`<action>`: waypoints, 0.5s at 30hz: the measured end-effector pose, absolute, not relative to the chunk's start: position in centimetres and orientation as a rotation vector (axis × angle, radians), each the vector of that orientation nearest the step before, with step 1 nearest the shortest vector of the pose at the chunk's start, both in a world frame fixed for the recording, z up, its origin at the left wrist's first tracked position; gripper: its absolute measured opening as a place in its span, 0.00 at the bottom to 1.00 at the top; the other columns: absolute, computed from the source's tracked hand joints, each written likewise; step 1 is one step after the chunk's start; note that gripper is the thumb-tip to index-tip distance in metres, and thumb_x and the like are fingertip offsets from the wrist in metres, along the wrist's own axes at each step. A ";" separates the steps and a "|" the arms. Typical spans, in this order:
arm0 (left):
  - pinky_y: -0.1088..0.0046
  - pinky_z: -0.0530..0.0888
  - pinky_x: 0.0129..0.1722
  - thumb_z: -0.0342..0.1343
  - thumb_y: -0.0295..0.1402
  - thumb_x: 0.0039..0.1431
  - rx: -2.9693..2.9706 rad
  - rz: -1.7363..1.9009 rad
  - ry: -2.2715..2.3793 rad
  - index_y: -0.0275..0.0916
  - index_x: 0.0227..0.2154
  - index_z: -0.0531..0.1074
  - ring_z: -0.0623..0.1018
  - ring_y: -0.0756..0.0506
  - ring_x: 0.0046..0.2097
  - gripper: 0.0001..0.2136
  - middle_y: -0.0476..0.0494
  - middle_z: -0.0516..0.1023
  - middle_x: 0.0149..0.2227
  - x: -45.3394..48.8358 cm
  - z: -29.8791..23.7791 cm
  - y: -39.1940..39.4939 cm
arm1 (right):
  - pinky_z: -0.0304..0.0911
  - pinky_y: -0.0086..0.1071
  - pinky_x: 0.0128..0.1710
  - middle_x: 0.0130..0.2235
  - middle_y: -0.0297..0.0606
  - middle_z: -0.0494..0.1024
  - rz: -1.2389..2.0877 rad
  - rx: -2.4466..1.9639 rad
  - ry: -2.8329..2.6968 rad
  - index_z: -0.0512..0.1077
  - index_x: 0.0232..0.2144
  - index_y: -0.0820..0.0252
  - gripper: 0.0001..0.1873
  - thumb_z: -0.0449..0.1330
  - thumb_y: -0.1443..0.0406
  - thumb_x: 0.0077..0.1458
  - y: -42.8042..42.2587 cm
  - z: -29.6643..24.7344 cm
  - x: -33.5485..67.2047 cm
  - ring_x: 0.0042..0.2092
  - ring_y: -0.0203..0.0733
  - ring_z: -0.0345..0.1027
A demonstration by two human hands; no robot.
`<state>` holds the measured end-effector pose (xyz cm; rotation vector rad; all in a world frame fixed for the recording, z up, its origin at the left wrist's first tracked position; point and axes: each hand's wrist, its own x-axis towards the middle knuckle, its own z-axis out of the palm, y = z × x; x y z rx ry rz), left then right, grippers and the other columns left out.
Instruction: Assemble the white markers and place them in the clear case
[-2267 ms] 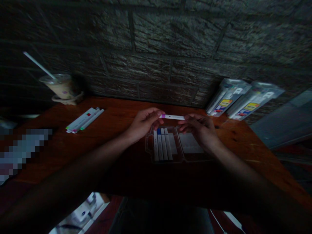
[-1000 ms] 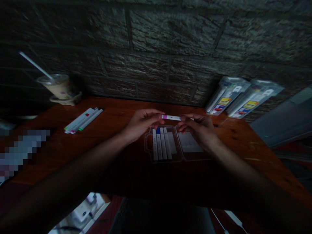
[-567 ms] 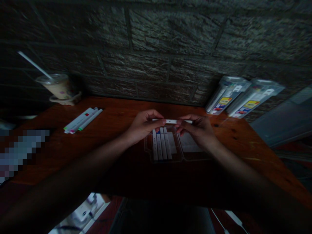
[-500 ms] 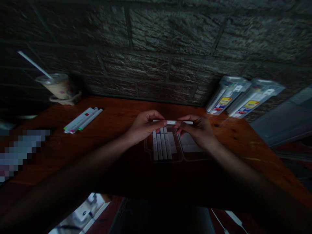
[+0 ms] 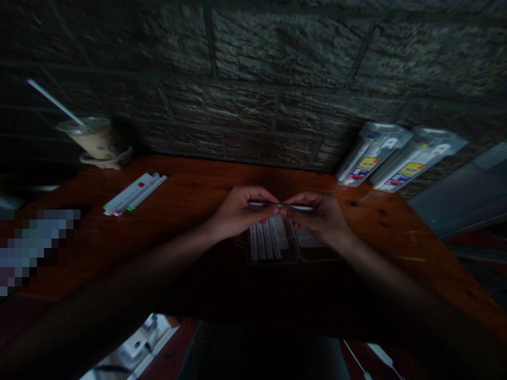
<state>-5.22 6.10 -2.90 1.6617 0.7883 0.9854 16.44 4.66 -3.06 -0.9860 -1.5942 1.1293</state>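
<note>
A white marker pen [image 5: 277,205] lies crosswise between both hands, just above an open clear plastic case [image 5: 295,248] on the wooden table [image 5: 190,190]. My left hand [image 5: 241,211] is closed on the pen's left end, and my right hand [image 5: 317,214] pinches its right end. The fingertips of the two hands nearly meet at the pen's middle. Inside the case's left half lie several white pens [image 5: 267,237] side by side; my hands hide their upper ends.
A few loose white markers [image 5: 132,194] lie at the left. A lidded drink cup with a straw [image 5: 93,140] stands at the back left. Two sealed marker packs [image 5: 396,158] lean against the brick wall at the back right.
The hands have drawn closer together and lower over the case. The pen's purple end, seen earlier by my left fingers, is now covered by them.
</note>
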 end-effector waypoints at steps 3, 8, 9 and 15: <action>0.76 0.73 0.29 0.66 0.34 0.60 1.694 0.986 0.766 0.37 0.39 0.82 0.77 0.51 0.28 0.08 0.45 0.83 0.32 -5.3 -2.9 6.1 | 0.63 0.28 0.21 0.28 0.33 0.81 1.125 -0.991 -1.595 0.83 0.32 0.55 0.11 0.76 0.57 0.49 4.6 -3.0 16.5 0.22 0.32 0.66; 0.76 0.71 0.29 0.66 0.34 0.60 1.670 1.001 0.773 0.36 0.39 0.83 0.74 0.52 0.27 0.07 0.47 0.80 0.29 -5.2 -2.7 6.1 | 0.62 0.27 0.21 0.29 0.33 0.82 1.114 -1.001 -1.606 0.84 0.33 0.54 0.09 0.76 0.59 0.51 4.7 -3.0 16.6 0.23 0.32 0.66; 0.76 0.71 0.29 0.66 0.34 0.60 1.655 1.006 0.774 0.36 0.38 0.83 0.74 0.52 0.27 0.07 0.48 0.80 0.29 -5.3 -2.6 6.1 | 0.63 0.27 0.21 0.30 0.33 0.83 1.113 -0.996 -1.602 0.84 0.33 0.54 0.08 0.75 0.59 0.51 4.7 -2.9 16.6 0.22 0.32 0.66; 0.77 0.68 0.28 0.67 0.33 0.59 1.512 1.060 0.756 0.37 0.37 0.83 0.72 0.53 0.26 0.06 0.50 0.77 0.26 -5.7 -2.9 6.9 | 0.63 0.27 0.19 0.28 0.32 0.83 1.142 -0.955 -1.521 0.84 0.33 0.53 0.06 0.75 0.60 0.52 5.1 -2.9 16.7 0.21 0.31 0.65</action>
